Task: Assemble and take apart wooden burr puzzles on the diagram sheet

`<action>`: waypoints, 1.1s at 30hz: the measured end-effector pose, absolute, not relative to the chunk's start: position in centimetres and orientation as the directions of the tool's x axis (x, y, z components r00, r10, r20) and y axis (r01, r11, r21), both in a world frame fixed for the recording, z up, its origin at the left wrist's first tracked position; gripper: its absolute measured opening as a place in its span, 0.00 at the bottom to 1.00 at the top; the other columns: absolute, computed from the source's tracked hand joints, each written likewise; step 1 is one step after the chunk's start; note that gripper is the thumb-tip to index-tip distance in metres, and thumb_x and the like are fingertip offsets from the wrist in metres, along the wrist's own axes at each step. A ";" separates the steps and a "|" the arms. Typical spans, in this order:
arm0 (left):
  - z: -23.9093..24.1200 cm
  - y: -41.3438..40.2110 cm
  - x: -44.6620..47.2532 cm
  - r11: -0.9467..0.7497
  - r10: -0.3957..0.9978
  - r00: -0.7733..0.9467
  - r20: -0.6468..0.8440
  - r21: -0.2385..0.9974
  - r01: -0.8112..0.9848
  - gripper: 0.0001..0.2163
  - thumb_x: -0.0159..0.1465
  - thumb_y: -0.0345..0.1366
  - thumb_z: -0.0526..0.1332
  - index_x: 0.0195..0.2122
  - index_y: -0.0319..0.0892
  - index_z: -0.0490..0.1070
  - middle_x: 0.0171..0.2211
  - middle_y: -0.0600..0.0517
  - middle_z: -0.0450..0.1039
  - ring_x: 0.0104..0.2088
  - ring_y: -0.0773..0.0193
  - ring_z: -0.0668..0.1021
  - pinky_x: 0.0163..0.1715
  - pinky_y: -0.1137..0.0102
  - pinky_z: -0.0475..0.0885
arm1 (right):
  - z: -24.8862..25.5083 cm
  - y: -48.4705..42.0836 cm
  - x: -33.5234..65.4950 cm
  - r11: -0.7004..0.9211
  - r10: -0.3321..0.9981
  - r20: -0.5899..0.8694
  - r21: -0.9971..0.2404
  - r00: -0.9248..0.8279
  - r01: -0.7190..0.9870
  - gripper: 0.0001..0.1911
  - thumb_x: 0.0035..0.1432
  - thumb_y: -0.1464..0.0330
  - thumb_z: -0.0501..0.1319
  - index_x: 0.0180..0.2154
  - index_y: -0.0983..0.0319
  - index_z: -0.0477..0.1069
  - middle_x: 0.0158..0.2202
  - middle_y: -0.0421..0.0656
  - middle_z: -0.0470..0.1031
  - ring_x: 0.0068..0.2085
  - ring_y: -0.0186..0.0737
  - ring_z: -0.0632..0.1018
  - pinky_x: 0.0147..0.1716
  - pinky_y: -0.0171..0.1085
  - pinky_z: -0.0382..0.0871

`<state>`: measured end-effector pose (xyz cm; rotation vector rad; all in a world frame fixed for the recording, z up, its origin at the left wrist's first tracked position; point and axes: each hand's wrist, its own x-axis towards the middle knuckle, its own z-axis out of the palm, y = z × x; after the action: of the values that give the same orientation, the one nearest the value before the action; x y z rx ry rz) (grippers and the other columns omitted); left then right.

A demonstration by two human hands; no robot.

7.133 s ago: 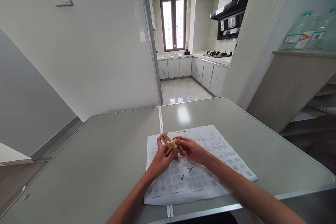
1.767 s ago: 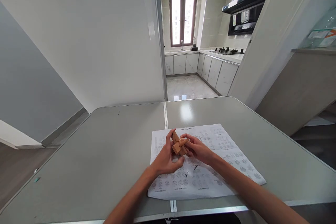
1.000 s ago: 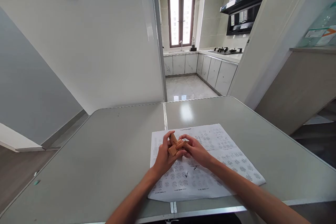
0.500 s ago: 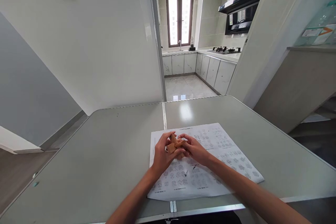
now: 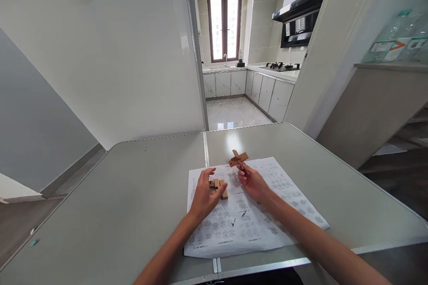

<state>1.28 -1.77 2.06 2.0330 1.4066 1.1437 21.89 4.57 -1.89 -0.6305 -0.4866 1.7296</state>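
My right hand (image 5: 252, 182) is raised over the far part of the printed sheet (image 5: 247, 231). Its fingertips pinch a cross-shaped cluster of interlocking wooden puzzle pieces (image 5: 238, 159) by its lower end. To the left, my left hand (image 5: 203, 196) has its thumb and fingers apart around several loose wooden puzzle pieces (image 5: 224, 192) on the paper. The thumb lies close over these pieces; whether it touches them I cannot tell. Part of them is hidden behind the hand.
The grey table (image 5: 140, 200) has a metal seam (image 5: 206, 151) running under the sheet. A small green bit (image 5: 34, 242) lies near the left edge. Plastic bottles (image 5: 389, 38) stand on a ledge at right. Beyond the table, a doorway opens onto a kitchen with a stove (image 5: 282, 67).
The wooden pieces that both hands held together are now apart. My right hand has moved up and away with the cross-shaped cluster; my left hand has opened around the other pieces on the sheet.
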 end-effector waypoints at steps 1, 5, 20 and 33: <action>2.1 -1.8 1.2 -0.413 0.905 0.175 0.389 0.698 0.585 0.21 0.69 0.46 0.63 0.60 0.48 0.63 0.58 0.44 0.68 0.58 0.51 0.73 0.58 0.54 0.70 | -2.1 4.9 22.1 -0.225 0.974 -0.164 -0.611 -0.156 -0.759 0.08 0.58 0.67 0.71 0.36 0.59 0.73 0.32 0.38 0.75 0.23 0.27 0.70 0.17 0.26 0.68; 1.9 -1.8 1.2 -0.431 0.897 0.234 0.374 0.632 0.644 0.22 0.68 0.47 0.64 0.60 0.49 0.63 0.59 0.44 0.67 0.59 0.49 0.72 0.59 0.52 0.69 | -2.3 5.9 23.2 -0.148 0.983 -0.173 -0.575 -0.058 -0.804 0.06 0.61 0.71 0.68 0.38 0.58 0.73 0.34 0.38 0.75 0.24 0.27 0.71 0.18 0.25 0.72; 1.3 -1.1 -0.5 -0.446 0.888 0.395 0.235 0.650 0.615 0.41 0.56 0.50 0.74 0.66 0.47 0.57 0.59 0.42 0.68 0.59 0.45 0.72 0.59 0.49 0.69 | -1.3 4.6 22.2 -0.138 0.986 -0.165 -0.713 -0.026 -0.688 0.11 0.55 0.62 0.73 0.36 0.58 0.74 0.38 0.40 0.80 0.25 0.27 0.73 0.22 0.26 0.73; 2.3 0.3 -3.1 -0.524 0.850 0.454 0.269 0.533 0.665 0.30 0.50 0.51 0.77 0.52 0.47 0.74 0.52 0.44 0.70 0.54 0.46 0.73 0.55 0.51 0.72 | -0.2 0.7 19.6 0.484 0.836 0.346 -0.831 -0.427 0.274 0.27 0.54 0.66 0.71 0.55 0.56 0.70 0.55 0.48 0.70 0.54 0.50 0.74 0.55 0.50 0.70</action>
<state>-3.14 0.27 2.30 2.3574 1.2844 0.7312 19.64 0.68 -0.19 -0.9193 -1.9428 0.9031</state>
